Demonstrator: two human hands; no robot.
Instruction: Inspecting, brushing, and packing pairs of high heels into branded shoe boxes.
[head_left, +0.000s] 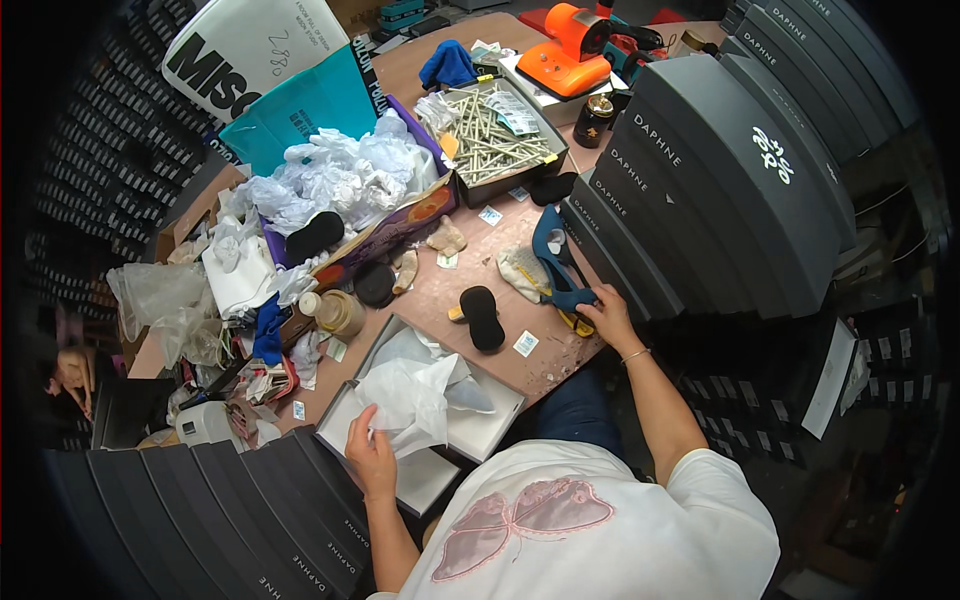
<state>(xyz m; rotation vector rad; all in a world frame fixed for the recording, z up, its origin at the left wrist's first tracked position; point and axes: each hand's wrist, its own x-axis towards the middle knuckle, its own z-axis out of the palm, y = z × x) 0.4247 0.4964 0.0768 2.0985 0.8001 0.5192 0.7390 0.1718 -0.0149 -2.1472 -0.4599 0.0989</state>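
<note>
My right hand is closed on the near end of a blue strappy shoe at the table's right edge. A pale, stained cloth lies against the shoe, and a yellow object shows partly beneath my fingers. At the front edge, my left hand pinches crumpled white tissue paper. That paper lies over an open white-lined shoe box, where more grey-white paper shows. Between the hands sits a black oval-ended brush or pad, its underside hidden.
Dark shoe boxes are stacked high at right and front left. A purple-edged carton of crumpled paper stands behind, beside a box of pale sticks. An orange device, a dark can and a bottle stand around.
</note>
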